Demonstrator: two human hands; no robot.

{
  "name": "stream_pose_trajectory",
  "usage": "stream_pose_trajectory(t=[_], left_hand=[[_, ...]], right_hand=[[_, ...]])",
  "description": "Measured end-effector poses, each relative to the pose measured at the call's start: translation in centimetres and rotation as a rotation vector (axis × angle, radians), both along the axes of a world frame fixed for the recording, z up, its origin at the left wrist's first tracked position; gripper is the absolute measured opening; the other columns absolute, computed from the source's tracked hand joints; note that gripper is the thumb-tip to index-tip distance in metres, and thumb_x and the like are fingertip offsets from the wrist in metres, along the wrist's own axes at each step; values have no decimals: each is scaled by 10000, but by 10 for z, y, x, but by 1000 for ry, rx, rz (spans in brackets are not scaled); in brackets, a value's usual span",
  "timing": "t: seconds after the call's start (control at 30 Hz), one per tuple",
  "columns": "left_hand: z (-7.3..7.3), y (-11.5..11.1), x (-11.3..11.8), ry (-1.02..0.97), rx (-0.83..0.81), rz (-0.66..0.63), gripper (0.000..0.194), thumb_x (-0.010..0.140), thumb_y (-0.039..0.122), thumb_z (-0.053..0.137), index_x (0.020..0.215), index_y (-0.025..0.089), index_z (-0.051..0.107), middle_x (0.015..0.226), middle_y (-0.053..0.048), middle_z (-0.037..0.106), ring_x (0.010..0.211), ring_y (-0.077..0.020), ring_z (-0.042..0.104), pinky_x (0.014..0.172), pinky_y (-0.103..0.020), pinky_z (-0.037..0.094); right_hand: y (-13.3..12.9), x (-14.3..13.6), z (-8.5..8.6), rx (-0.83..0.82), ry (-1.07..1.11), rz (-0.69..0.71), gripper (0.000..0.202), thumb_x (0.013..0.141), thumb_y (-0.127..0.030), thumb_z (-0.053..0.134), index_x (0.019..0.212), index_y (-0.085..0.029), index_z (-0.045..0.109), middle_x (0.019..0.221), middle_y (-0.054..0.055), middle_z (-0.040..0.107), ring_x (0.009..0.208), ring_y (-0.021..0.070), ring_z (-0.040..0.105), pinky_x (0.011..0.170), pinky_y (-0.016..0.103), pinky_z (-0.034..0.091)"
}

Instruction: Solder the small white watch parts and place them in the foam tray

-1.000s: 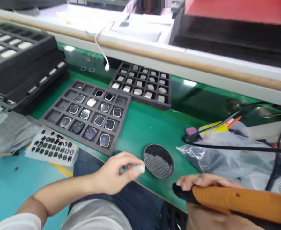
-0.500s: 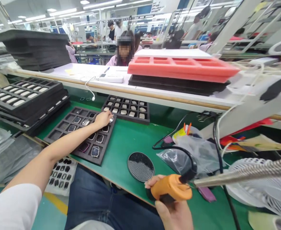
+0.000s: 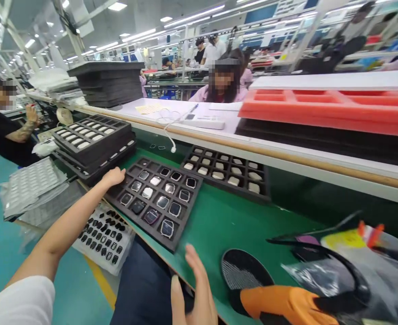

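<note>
At tray (image 3: 181,212) corner, left hand (image 3: 114,176) apparently touching.

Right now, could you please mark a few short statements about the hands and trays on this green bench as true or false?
1. The left hand rests at the far-left corner of the black foam tray of watch cases. True.
2. The right hand grips the orange-handled tool. False: it is open, beside the tool.
3. The round black mesh disc lies on the green mat. True.
4. The red foam tray sits on the green mat. False: it is on the raised shelf.
</note>
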State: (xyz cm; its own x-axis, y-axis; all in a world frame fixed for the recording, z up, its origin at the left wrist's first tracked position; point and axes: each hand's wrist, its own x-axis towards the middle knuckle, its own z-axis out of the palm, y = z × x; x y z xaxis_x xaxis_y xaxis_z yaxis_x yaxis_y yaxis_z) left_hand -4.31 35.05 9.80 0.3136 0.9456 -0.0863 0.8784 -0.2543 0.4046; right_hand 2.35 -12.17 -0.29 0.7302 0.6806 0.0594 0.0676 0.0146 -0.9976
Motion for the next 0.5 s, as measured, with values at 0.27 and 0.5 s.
stream_pose_trajectory(t=[0.27, 0.5], left_hand=[[-4, 1, -51, -286, -552, -27, 476, 1117, 592, 659, 1215, 134, 741, 1149, -87, 775, 1015, -222, 772, 948, -430, 668], [9, -71, -143, -620, -789, 39, 714, 856, 786, 856, 1232, 187, 761, 1135, -118, 851, 998, -319, 843, 877, -401, 710]], right_hand=[[90, 34, 3, -218, 180, -117, 1058, 934, -863, 644, 1715, -202, 371, 1747, 218, 459, 1600, 405, 482, 1377, 657, 310], [42, 10, 7, -230, 488, -106, 1235, 777, -981, 704, 1695, -238, 344, 1568, 180, 612, 1327, 339, 671, 1075, 467, 591]])
